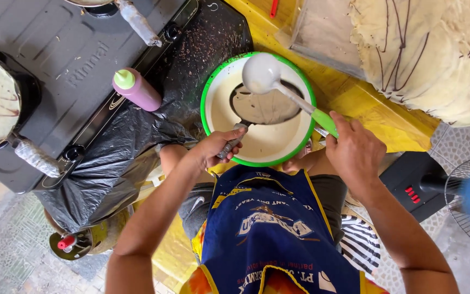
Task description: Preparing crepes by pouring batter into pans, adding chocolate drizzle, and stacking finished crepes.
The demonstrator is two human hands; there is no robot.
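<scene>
Seen from above, the left hand [217, 147] grips the handle of a small dark pan [265, 106] dipped into a green-rimmed white bowl of pale batter [213, 103]. The right hand [354, 149] clasps a green-handled white ladle [262, 73] raised over it. The pan looks already coated; a stack of finished thin crepes [436, 54] lies on the yellow table [354, 98].

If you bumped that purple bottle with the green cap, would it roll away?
Probably a little. The bottle lies on its side on crinkled black plastic, so its round body could roll, though the folds might stop it. It looks like soft plastic, likely light and squeezable.
</scene>
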